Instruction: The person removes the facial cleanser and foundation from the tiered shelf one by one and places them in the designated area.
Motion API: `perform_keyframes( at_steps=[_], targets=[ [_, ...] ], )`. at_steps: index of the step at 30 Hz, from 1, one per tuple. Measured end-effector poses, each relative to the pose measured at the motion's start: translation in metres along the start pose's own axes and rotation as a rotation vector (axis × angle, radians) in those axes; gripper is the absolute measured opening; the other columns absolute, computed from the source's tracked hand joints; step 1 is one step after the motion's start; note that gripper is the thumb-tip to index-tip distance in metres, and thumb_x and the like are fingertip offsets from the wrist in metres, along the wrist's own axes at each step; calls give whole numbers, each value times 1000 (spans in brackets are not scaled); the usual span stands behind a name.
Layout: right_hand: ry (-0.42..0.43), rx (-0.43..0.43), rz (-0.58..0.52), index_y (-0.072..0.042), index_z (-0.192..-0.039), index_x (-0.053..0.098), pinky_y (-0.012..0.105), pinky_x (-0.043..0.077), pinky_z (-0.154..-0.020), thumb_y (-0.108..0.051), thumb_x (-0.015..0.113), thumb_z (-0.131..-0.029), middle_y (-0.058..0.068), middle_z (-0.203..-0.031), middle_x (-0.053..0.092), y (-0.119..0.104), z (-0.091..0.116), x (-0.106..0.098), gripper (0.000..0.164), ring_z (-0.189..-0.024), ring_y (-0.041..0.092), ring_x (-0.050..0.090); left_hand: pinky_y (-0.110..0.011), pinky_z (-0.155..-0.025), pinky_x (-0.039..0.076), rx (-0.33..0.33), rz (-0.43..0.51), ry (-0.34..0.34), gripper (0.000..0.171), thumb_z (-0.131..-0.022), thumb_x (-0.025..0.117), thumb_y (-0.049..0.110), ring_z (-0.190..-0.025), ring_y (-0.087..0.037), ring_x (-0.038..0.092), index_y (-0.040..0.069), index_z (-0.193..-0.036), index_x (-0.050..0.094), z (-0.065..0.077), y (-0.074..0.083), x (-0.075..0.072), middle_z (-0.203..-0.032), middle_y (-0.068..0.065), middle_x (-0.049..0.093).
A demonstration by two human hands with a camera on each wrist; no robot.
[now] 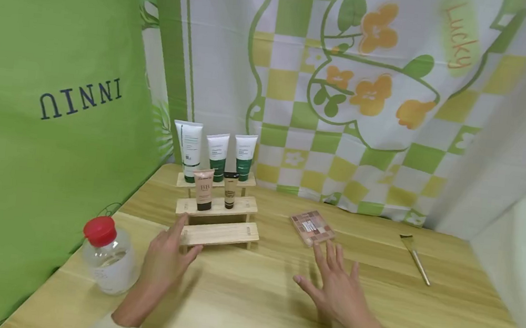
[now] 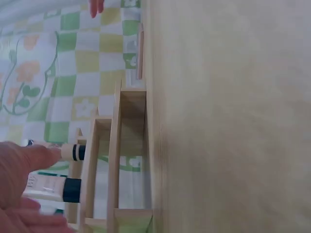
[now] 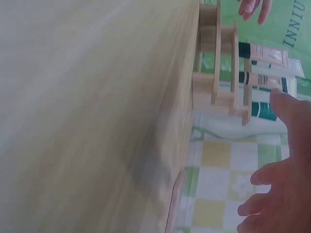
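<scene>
My left hand (image 1: 165, 257) is beside the left end of a three-step wooden rack (image 1: 220, 234), thumb and fingers spread and holding nothing. On the rack's middle step stand a pink BB cream tube (image 1: 203, 190) and a small gold tube with a black top (image 1: 230, 190). Three white-and-green tubes (image 1: 217, 157) stand along the top step; the front step is bare. With fingers spread, my right hand (image 1: 338, 292) hovers over the table just in front of a flat checkered makeup palette (image 1: 312, 227), its fingertips right at the near edge. It grips nothing.
A clear bottle with a red cap (image 1: 111, 257) stands at the table's left edge. To the right lies a brush with a slim handle (image 1: 417, 258). Behind the table hangs a checkered curtain (image 1: 292, 108), and a green cloth (image 1: 44, 164) covers the left side.
</scene>
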State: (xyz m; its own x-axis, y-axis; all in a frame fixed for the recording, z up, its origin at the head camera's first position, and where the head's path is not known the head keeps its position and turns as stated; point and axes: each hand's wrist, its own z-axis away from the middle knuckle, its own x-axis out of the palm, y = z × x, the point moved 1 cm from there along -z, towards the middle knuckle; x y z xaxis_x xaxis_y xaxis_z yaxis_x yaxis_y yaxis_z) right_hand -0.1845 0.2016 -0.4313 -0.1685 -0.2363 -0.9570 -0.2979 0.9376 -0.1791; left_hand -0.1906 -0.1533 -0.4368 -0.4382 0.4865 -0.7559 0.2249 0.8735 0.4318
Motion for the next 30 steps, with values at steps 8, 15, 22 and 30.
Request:
perform_keyframes(
  at_steps=[8,15,22,30],
  targets=[
    [-46,-45,-44,-7,-152,31,78,15,-103,-67,47,-92,23,-156,22,-11,-15,4,87,-143,45,23,-59,-107,35,-300,149,-117,98,-76,84,33,-132,-50,35,-12,-144,29,-21,-8,21,-144,-36,33],
    [-38,-73,-62,-8,-153,28,77,15,-104,-66,49,-91,22,-156,20,-18,-20,8,87,-142,45,24,-57,-111,30,-374,220,-215,96,-80,80,30,-133,-50,33,-13,-146,25,-22,-37,26,-145,-35,31],
    [-65,-58,-60,-8,-153,29,74,15,-107,-66,48,-92,24,-156,19,-17,-13,10,87,-142,46,21,-58,-108,34,-342,231,-306,88,-79,80,24,-128,-50,42,-13,-142,32,-24,-48,27,-141,-36,39],
    [-74,-44,-55,-8,-153,30,70,15,-111,-66,46,-93,25,-156,21,-14,-10,7,85,-143,45,21,-57,-106,37,-268,200,-346,78,-79,80,16,-124,-48,46,-14,-138,38,-31,-49,26,-135,-34,46]
  ],
)
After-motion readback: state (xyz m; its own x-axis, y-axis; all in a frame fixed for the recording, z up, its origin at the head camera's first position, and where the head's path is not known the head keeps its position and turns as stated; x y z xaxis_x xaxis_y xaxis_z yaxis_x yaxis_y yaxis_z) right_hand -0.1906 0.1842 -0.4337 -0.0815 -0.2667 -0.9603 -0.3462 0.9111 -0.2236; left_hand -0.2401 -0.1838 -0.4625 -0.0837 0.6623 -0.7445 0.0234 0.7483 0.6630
